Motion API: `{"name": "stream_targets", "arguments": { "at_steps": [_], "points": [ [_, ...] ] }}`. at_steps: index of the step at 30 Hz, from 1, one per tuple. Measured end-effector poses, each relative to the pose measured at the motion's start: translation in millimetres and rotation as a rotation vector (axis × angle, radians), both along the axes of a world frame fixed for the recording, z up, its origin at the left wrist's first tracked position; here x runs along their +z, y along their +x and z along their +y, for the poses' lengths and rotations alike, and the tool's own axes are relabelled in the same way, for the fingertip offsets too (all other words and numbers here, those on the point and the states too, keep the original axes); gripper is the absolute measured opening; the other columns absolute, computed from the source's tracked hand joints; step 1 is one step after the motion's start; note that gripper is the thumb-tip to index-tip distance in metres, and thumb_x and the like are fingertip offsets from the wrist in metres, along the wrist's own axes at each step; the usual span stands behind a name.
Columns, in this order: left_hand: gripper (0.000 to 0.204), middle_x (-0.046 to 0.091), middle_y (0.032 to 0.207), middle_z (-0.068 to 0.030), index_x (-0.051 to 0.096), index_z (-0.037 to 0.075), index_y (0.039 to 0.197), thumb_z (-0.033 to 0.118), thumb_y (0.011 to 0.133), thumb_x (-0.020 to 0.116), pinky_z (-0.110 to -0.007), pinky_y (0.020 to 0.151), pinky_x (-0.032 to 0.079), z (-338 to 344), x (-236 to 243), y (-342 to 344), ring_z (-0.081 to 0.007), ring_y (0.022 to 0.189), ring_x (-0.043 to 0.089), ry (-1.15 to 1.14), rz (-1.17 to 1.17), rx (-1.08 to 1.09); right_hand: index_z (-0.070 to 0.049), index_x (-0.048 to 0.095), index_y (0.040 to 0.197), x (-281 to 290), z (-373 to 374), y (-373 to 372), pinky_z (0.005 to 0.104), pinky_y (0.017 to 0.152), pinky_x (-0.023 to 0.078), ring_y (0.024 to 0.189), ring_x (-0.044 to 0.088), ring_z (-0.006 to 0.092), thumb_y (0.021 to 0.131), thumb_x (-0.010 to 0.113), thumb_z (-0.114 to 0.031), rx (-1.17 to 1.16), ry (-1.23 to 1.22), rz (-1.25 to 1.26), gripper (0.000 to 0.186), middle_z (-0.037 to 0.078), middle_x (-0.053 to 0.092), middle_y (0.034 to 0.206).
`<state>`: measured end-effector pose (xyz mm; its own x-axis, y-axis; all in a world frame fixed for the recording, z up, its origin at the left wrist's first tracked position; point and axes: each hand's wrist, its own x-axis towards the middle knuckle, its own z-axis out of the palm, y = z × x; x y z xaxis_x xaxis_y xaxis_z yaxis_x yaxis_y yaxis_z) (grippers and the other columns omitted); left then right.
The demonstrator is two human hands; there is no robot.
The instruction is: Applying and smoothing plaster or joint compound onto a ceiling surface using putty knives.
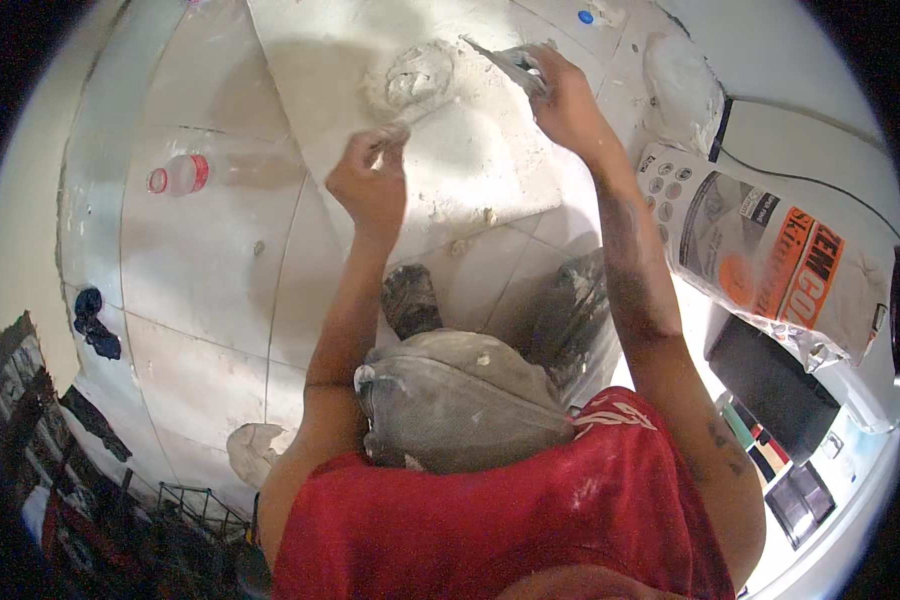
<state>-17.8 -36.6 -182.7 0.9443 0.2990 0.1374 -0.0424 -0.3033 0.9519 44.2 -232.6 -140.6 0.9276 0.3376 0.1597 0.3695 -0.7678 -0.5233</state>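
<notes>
A round mound of wet, whitish paste [418, 75] sits on a pale board [490, 180] on the floor in front of me. My right hand [567, 100] grips a flat, grey tool smeared with paste, which looks like a putty knife [510, 66]; its thin end points left toward the mound. Just below the mound, over the board's left part, is my left hand [372, 175]. Its fingertips are curled together in a pinch, slightly blurred, and whatever may be between them is too small to make out.
A clear plastic bottle [178, 175] with red ends lies on the tiles at left, above a dark crumpled cloth [97, 323]. To my right are a printed powder sack [760, 250] and a whitish plastic bundle [682, 85]. A blue cap [585, 17] lies at the far side.
</notes>
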Motion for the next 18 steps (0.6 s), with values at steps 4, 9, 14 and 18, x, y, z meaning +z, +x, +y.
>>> {"name": "stream_targets", "arguments": {
  "at_steps": [4, 9, 14, 18],
  "points": [
    [0.012, 0.053, 0.066, -0.0037, 0.052, -0.001, 0.073, -0.001, 0.065, 0.061, -0.022, 0.049, 0.045, 15.1, -6.1, 18.5, -0.0081, 0.056, 0.049, -0.621, 0.285, 0.155, 0.002, 0.046, 0.1, 4.9, 7.8, -26.9, 0.0329, 0.076, 0.04, 0.085, 0.051, 0.033, 0.067, 0.049, 0.003, -0.124, 0.177, 0.016, 0.033, 0.019, 0.052, 0.09],
    [0.011, 0.051, 0.071, -0.0053, 0.048, 0.0, 0.074, -0.003, 0.068, 0.057, -0.02, 0.043, 0.042, 10.4, -18.0, 18.3, -0.0088, 0.056, 0.049, -0.473, 0.167, 0.139, -0.001, 0.045, 0.099, 14.0, 38.5, -57.4, 0.0363, 0.074, 0.04, 0.082, 0.05, 0.0343, 0.061, 0.041, 0.011, -0.137, 0.126, 0.043, 0.039, 0.018, 0.049, 0.091],
    [0.015, 0.049, 0.074, -0.0109, 0.045, -0.002, 0.077, 0.001, 0.068, 0.057, -0.028, 0.059, 0.039, 0.0, -21.8, 14.8, -0.0185, 0.062, 0.049, -0.183, 0.183, 0.127, 0.001, 0.039, 0.101, -1.0, 80.0, -74.2, 0.0418, 0.082, 0.036, 0.095, 0.039, 0.0385, 0.056, 0.05, 0.006, -0.117, -0.012, 0.106, 0.046, 0.022, 0.041, 0.101],
    [0.017, 0.049, 0.072, -0.0128, 0.045, -0.003, 0.078, 0.002, 0.067, 0.058, -0.032, 0.064, 0.037, -5.7, -7.0, 10.2, -0.0216, 0.067, 0.048, -0.189, 0.196, 0.111, 0.001, 0.041, 0.098, -22.4, 74.4, -56.2, 0.0411, 0.08, 0.037, 0.093, 0.041, 0.0373, 0.057, 0.052, 0.003, -0.138, -0.156, 0.083, 0.043, 0.021, 0.041, 0.1]
  ]
}}
